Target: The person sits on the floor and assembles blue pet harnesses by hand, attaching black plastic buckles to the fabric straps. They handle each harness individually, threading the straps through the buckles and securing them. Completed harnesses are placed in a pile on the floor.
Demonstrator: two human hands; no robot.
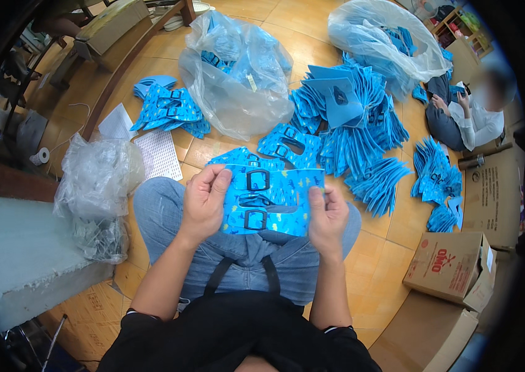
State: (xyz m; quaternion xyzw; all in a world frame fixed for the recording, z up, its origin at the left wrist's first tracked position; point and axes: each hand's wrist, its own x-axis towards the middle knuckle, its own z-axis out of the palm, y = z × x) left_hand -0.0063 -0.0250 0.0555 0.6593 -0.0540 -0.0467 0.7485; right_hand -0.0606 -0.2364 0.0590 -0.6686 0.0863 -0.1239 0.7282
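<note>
The left hand (203, 201) grips the left edge of a single blue printed panel (284, 195) while the right hand (329, 217) pinches its right edge, stretching it between both sets of closed fingers above a denim-clad lap (237, 251). Two squarish black frame shapes (258, 180) mark its left half. Beyond sit stacks of blue pieces (367, 139), two clear bags (231, 105) holding more, two paper sheets (158, 158) and one white roll (40, 156) on a tan tiled floor (367, 248); one person (484, 124) sits at upper right.

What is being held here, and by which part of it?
A blue patterned piece with black buckles: the left hand grips its left edge, the right hand its right edge.
</note>
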